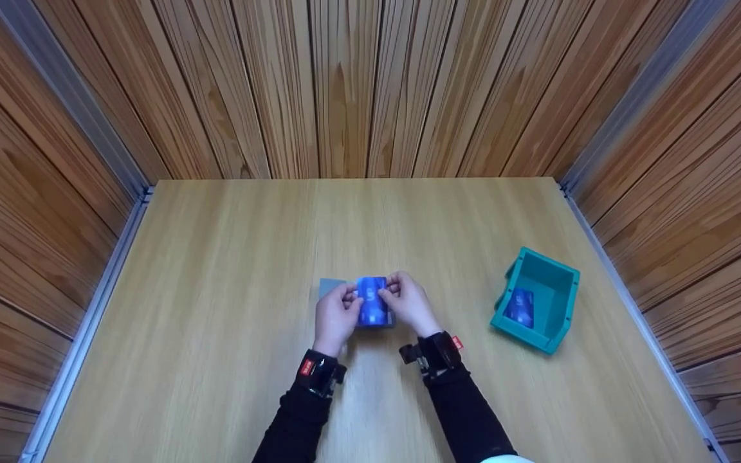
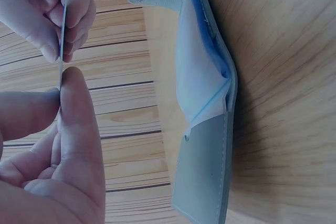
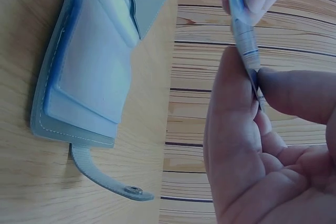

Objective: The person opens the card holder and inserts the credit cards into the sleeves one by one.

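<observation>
A thin blue card (image 1: 372, 310) is held upright over the table between both hands. My left hand (image 1: 334, 319) pinches its left edge between thumb and fingers, and my right hand (image 1: 413, 307) pinches the right edge the same way. Both wrist views show the card (image 2: 64, 30) nearly edge-on. Below it, a grey-blue card wallet (image 2: 202, 169) lies open on the table, mostly covered by card and hands in the head view. Clear plastic sleeves (image 3: 92, 61) fan up inside the wallet, and a snap strap (image 3: 100, 174) sticks out from one side.
To the right stands a teal bin (image 1: 563, 308), slightly turned, with another blue card (image 1: 521, 307) inside. The wooden table (image 1: 229, 257) is bounded by wood-panelled walls (image 1: 345, 90) at the back and sides, with metal rails (image 1: 87, 334) along the side edges.
</observation>
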Demonstrator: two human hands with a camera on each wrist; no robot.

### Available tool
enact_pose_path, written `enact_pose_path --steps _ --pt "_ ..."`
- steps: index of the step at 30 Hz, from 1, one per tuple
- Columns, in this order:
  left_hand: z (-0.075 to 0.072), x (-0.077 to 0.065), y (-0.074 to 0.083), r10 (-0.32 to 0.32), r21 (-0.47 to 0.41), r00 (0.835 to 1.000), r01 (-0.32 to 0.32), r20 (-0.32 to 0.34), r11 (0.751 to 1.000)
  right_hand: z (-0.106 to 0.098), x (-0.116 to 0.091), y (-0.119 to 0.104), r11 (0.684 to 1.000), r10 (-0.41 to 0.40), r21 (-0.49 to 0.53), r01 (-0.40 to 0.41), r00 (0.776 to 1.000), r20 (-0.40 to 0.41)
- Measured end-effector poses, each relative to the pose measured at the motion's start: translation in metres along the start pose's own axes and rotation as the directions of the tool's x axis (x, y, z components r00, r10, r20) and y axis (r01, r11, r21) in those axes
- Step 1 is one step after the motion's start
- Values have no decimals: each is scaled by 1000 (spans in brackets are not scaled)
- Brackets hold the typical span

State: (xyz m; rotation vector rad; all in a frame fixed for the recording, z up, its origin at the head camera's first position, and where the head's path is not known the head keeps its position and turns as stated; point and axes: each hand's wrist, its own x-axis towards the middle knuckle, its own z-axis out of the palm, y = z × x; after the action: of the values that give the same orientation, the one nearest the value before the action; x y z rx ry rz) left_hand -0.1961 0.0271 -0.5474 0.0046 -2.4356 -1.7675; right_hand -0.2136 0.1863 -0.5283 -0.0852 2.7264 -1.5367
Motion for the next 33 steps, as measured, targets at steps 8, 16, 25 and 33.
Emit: enact_pose_path --steps 8,16,25,33 --pt "-6 2 -1 -5 -4 1000 5 -26 1000 2 2 2 998 -10 65 9 1000 11" --pt "-13 8 -6 -39 25 998 40 -55 999 2 7 11 993 -92 -78 90 996 -19" --pt "-16 11 -12 -9 94 997 17 -77 995 4 11 15 960 -126 -252 120 992 -8" --pt "-18 11 -12 -30 147 995 44 -99 988 9 15 21 940 -78 -333 75 997 4"
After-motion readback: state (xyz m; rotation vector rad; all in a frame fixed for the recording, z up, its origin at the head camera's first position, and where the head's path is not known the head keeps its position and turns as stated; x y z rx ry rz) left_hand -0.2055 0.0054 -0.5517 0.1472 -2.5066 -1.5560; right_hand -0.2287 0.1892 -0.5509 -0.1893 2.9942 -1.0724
